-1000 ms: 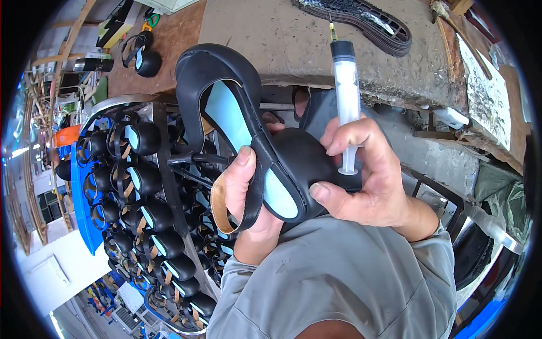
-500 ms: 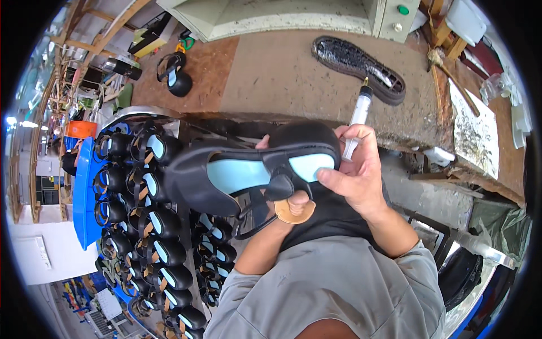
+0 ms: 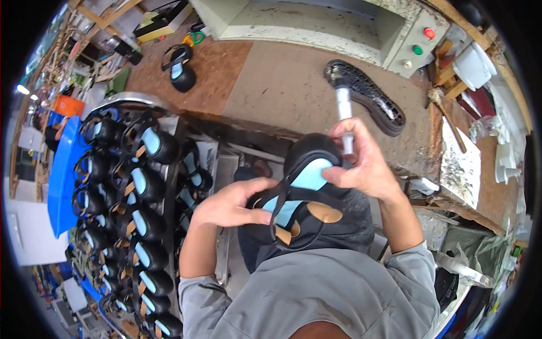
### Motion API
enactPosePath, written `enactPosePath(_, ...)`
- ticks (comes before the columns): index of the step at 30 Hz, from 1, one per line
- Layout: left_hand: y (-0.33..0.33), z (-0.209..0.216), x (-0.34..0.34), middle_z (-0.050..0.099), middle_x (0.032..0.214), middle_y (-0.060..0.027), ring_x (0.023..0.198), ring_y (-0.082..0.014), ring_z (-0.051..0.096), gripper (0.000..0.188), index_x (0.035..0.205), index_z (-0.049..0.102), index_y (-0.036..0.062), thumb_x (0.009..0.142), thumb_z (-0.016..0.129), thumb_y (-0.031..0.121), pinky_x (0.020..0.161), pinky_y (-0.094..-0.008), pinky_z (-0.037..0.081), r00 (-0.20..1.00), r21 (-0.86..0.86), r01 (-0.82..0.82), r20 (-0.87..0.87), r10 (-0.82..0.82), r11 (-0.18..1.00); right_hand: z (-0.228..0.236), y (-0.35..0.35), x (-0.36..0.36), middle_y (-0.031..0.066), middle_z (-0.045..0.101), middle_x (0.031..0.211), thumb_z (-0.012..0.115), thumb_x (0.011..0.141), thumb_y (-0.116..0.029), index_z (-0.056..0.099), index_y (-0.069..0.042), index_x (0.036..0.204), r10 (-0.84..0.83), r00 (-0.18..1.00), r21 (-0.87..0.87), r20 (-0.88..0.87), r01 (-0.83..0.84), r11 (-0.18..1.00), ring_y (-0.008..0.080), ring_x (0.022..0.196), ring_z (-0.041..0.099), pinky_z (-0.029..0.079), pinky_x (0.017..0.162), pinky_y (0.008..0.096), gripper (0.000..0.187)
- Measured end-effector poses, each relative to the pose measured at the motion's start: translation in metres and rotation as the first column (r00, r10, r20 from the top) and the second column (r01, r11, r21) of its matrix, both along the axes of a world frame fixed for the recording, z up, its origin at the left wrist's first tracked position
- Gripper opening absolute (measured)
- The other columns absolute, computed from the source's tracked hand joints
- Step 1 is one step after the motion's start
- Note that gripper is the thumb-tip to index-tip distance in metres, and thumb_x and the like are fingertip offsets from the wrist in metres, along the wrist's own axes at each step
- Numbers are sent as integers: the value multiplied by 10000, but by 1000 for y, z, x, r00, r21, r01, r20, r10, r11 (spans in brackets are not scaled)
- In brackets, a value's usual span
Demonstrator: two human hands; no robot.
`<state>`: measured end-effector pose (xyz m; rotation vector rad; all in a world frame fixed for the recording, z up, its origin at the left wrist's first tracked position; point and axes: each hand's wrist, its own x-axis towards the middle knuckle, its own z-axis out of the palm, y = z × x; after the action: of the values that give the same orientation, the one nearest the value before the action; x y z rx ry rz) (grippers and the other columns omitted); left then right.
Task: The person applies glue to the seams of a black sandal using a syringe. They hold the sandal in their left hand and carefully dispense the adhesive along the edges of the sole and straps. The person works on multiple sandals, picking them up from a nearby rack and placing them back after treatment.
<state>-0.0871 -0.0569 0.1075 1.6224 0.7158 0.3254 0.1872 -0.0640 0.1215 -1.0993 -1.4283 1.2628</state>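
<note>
A black shoe (image 3: 307,151) with a light blue insole, straps and tan lining is held in front of my body, its rounded end pointing away from me. My left hand (image 3: 228,204) grips its near left side, thumb over the edge. My right hand (image 3: 370,169) has its thumb on the insole by the rounded end. Between its fingers stands a clear syringe (image 3: 344,106), tip pointing away. That tip overlaps a dark, wet-looking shoe sole (image 3: 384,110) on the bench; whether they touch I cannot tell.
A rack of similar black shoes (image 3: 148,223) stands on my left beside a blue bin (image 3: 65,175). Another shoe (image 3: 182,78) sits on the workbench (image 3: 271,79). At the back is a pale metal box (image 3: 305,25); a brush (image 3: 449,121) lies to the right.
The shoe has turned from lying crosswise to pointing away from me. My left hand has shifted from beneath it to its left side. The syringe stays in my right hand, now more upright.
</note>
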Motion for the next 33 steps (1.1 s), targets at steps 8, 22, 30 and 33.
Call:
enactPosePath(8, 9, -68, 31, 621, 912, -21, 845, -98, 556, 316, 1063, 600, -15, 798, 696, 128, 762, -248, 455, 936, -354, -274, 115, 333, 894, -31, 47, 55, 99, 596, 982, 581, 897, -220, 565, -42, 1127, -273, 866, 250, 419, 179, 952, 171, 962, 573, 466, 798, 314, 291)
enactPosePath(22, 52, -147, -6, 627, 767, -13, 722, -38, 523, 236, 940, 635, -12, 740, 727, 73, 644, -223, 444, 902, -407, -354, 91, 423, 842, -12, 80, 109, 112, 646, 898, 545, 845, -138, 551, -20, 1203, -231, 410, 156, 882, 207, 966, 126, 720, 566, 433, 641, 244, 377)
enactPosePath(30, 73, -147, -8, 659, 795, -106, 713, -139, 604, 319, 972, 649, -14, 676, 746, 53, 667, -268, 464, 928, -295, -320, 92, 360, 900, -60, 68, 54, 125, 660, 802, 680, 778, -417, 635, 39, 1048, -26, 949, 134, 314, -17, 991, 96, 484, 501, 368, 449, 229, 532)
enactPosePath(33, 77, -150, -10, 663, 815, -120, 734, -155, 619, 339, 985, 650, -7, 666, 751, 48, 679, -273, 467, 938, -274, -292, 105, 331, 916, -65, 94, 27, 127, 644, 675, 707, 746, -349, 664, 46, 953, 61, 947, 146, 315, -112, 983, 137, 484, 530, 382, 441, 263, 447)
